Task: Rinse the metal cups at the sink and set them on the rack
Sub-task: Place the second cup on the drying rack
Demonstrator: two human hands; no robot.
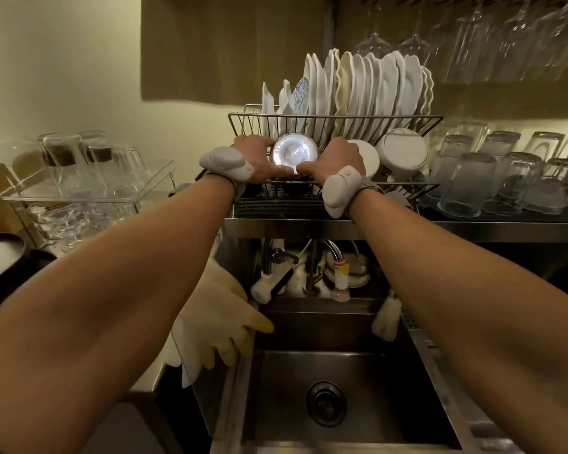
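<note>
Both arms reach forward above the sink (pixel 276 404). The left hand (pixel 254 162) and the right hand (pixel 338 158) grip one metal cup (pixel 295 151) between them, its shiny bottom facing the camera, at the lower level of the wire rack (pixel 417 118). White plates (pixel 374 86) stand upright on the upper level, and upside-down glasses (pixel 469 185) stand to the right.

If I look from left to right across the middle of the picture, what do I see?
Clear tray of glasses → left hand → metal cup → right hand → white bowls → upside-down glasses.
</note>
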